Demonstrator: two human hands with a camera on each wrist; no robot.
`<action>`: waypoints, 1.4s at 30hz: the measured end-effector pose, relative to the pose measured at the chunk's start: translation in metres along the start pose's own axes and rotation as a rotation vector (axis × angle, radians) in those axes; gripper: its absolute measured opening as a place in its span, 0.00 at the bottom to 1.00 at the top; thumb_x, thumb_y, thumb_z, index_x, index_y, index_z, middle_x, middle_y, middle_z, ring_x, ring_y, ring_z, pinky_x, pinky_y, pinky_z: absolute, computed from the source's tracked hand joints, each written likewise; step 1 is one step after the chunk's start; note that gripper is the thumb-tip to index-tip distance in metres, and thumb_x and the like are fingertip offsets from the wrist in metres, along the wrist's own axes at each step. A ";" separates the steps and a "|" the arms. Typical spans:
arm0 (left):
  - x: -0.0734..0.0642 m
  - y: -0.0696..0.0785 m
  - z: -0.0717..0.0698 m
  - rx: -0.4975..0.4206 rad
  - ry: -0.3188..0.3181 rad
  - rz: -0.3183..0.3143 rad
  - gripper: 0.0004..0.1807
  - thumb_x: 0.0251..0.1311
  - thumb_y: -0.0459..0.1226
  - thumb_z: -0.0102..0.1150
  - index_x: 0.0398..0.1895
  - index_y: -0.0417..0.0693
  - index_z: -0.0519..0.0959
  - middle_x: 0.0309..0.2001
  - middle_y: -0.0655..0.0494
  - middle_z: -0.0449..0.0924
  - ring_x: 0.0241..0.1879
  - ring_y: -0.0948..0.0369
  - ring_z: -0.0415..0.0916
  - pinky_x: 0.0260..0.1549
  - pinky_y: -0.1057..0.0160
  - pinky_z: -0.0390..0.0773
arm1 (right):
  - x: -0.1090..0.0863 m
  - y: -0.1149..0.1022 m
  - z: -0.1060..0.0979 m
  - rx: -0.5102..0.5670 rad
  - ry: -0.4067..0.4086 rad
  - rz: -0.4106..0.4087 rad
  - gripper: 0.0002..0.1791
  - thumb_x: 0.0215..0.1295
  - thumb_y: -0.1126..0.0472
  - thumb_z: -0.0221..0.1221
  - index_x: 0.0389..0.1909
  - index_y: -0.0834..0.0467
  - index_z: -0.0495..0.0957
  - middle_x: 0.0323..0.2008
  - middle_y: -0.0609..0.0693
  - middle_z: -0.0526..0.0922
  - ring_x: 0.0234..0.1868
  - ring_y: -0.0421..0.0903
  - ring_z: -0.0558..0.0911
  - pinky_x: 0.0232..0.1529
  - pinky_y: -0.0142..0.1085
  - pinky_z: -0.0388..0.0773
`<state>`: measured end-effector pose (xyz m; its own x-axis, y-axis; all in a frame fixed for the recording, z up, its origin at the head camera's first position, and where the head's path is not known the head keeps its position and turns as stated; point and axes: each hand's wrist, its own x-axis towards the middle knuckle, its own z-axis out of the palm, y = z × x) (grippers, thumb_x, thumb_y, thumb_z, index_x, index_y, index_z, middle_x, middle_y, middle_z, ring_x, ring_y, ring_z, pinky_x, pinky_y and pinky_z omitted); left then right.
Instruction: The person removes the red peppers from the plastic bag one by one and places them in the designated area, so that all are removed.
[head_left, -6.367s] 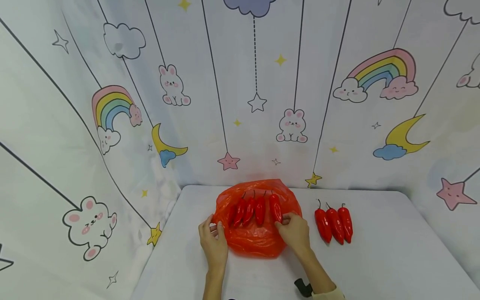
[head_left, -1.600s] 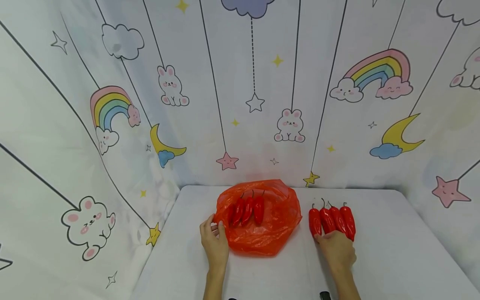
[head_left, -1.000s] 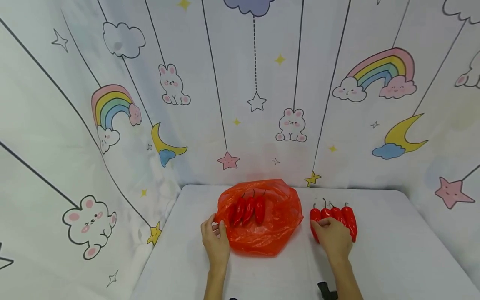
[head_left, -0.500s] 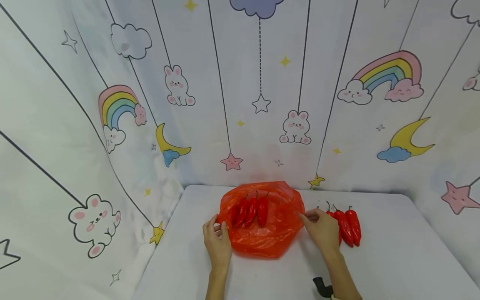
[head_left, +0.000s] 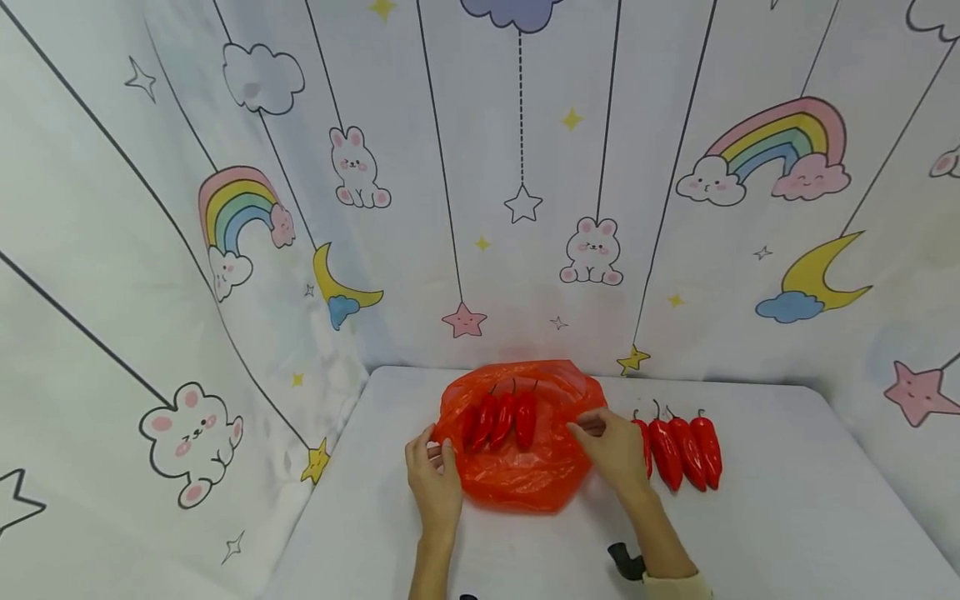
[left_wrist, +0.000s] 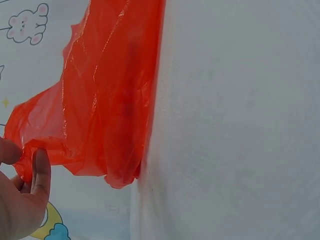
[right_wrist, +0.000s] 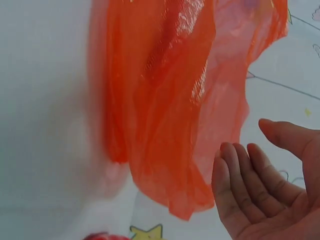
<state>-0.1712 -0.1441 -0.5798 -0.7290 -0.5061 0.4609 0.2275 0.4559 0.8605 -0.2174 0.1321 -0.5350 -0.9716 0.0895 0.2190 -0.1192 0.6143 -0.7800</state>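
A thin red plastic bag [head_left: 525, 492] lies on the white table with its mouth spread open. Several glossy red chili peppers [head_left: 527, 421] lie side by side inside it. My left hand [head_left: 433, 492] holds the bag's left edge; in the left wrist view the thumb and fingers pinch the crumpled plastic [left_wrist: 45, 145]. At the bag's right edge, over its mouth, hovers my right hand [head_left: 617, 454]. In the right wrist view the right hand [right_wrist: 265, 195] is relaxed, thumb apart from the fingers, nothing between them.
Right of the bag, several red chili peppers [head_left: 665, 454] stand in a row on the table [head_left: 780, 500], stems pointing away; my right hand partly hides the leftmost. A black object [head_left: 626, 562] shows beside the right forearm. A white cartoon-printed curtain [head_left: 525, 275] closes off the back and sides.
One chili pepper has gone from the bag to the right-hand row. My right hand let it go there and moved left, back over the bag. The left hand stayed on the bag's edge.
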 end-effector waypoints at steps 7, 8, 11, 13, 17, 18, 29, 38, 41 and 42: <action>-0.002 0.001 -0.003 -0.002 0.009 0.001 0.20 0.73 0.33 0.61 0.66 0.44 0.76 0.55 0.50 0.75 0.44 0.59 0.78 0.43 0.73 0.81 | 0.002 -0.012 0.022 0.015 -0.124 -0.024 0.17 0.62 0.55 0.74 0.48 0.57 0.85 0.38 0.47 0.87 0.40 0.45 0.85 0.43 0.41 0.88; -0.002 0.001 -0.003 -0.002 0.012 0.004 0.20 0.73 0.33 0.61 0.66 0.43 0.76 0.54 0.50 0.75 0.44 0.59 0.78 0.42 0.73 0.81 | 0.003 -0.013 0.026 0.020 -0.142 -0.027 0.17 0.62 0.55 0.75 0.49 0.58 0.85 0.39 0.47 0.87 0.40 0.45 0.85 0.43 0.41 0.88; -0.003 0.002 -0.003 -0.011 0.012 0.004 0.20 0.73 0.32 0.61 0.66 0.42 0.76 0.54 0.50 0.75 0.44 0.59 0.78 0.42 0.72 0.81 | 0.006 -0.013 0.035 0.005 -0.187 -0.038 0.19 0.62 0.55 0.75 0.51 0.57 0.85 0.40 0.46 0.87 0.39 0.44 0.84 0.43 0.41 0.87; -0.004 0.002 -0.003 -0.018 0.009 0.004 0.21 0.73 0.32 0.61 0.66 0.41 0.76 0.54 0.50 0.75 0.44 0.59 0.78 0.42 0.72 0.82 | 0.008 -0.011 0.042 -0.003 -0.211 -0.037 0.20 0.62 0.55 0.75 0.52 0.57 0.84 0.40 0.47 0.87 0.39 0.44 0.83 0.43 0.41 0.87; -0.005 0.001 -0.003 -0.021 0.011 0.003 0.21 0.73 0.31 0.61 0.66 0.41 0.76 0.54 0.50 0.75 0.44 0.59 0.78 0.42 0.71 0.82 | 0.012 -0.004 0.054 -0.012 -0.245 -0.033 0.23 0.62 0.56 0.74 0.56 0.60 0.83 0.44 0.51 0.88 0.38 0.43 0.83 0.42 0.40 0.87; -0.005 0.001 -0.003 -0.022 0.013 0.003 0.21 0.73 0.31 0.61 0.66 0.41 0.76 0.54 0.50 0.75 0.44 0.59 0.78 0.43 0.71 0.82 | 0.013 -0.002 0.057 -0.014 -0.247 -0.026 0.24 0.63 0.56 0.74 0.57 0.61 0.82 0.46 0.52 0.88 0.37 0.43 0.82 0.42 0.40 0.87; -0.004 0.002 -0.005 -0.033 0.007 -0.002 0.20 0.73 0.32 0.60 0.66 0.40 0.76 0.54 0.49 0.75 0.44 0.57 0.78 0.43 0.69 0.83 | 0.023 0.011 0.076 -0.006 -0.260 0.074 0.29 0.64 0.56 0.73 0.60 0.66 0.77 0.48 0.58 0.87 0.40 0.49 0.85 0.45 0.46 0.88; -0.006 0.002 -0.006 -0.021 0.006 -0.020 0.21 0.73 0.32 0.61 0.67 0.43 0.76 0.55 0.53 0.75 0.45 0.61 0.77 0.44 0.69 0.83 | 0.029 0.006 0.085 -0.007 -0.300 0.092 0.24 0.65 0.55 0.72 0.56 0.63 0.79 0.35 0.51 0.84 0.34 0.46 0.81 0.39 0.40 0.86; -0.006 0.002 -0.006 -0.025 0.008 -0.011 0.21 0.72 0.32 0.61 0.66 0.42 0.76 0.55 0.52 0.75 0.45 0.61 0.77 0.43 0.68 0.84 | 0.030 0.003 0.088 -0.042 -0.316 0.124 0.23 0.65 0.52 0.72 0.52 0.62 0.79 0.29 0.49 0.82 0.31 0.46 0.80 0.33 0.37 0.84; -0.006 0.001 -0.006 -0.024 0.008 -0.007 0.21 0.72 0.32 0.61 0.66 0.41 0.76 0.55 0.52 0.75 0.44 0.61 0.77 0.43 0.68 0.84 | 0.030 0.002 0.089 -0.056 -0.320 0.137 0.22 0.65 0.52 0.72 0.51 0.61 0.79 0.28 0.49 0.81 0.30 0.46 0.80 0.32 0.37 0.83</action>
<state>-0.1629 -0.1447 -0.5800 -0.7254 -0.5153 0.4563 0.2377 0.4347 0.8687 -0.2647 0.0658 -0.5823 -0.9937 -0.0706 -0.0872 0.0195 0.6566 -0.7540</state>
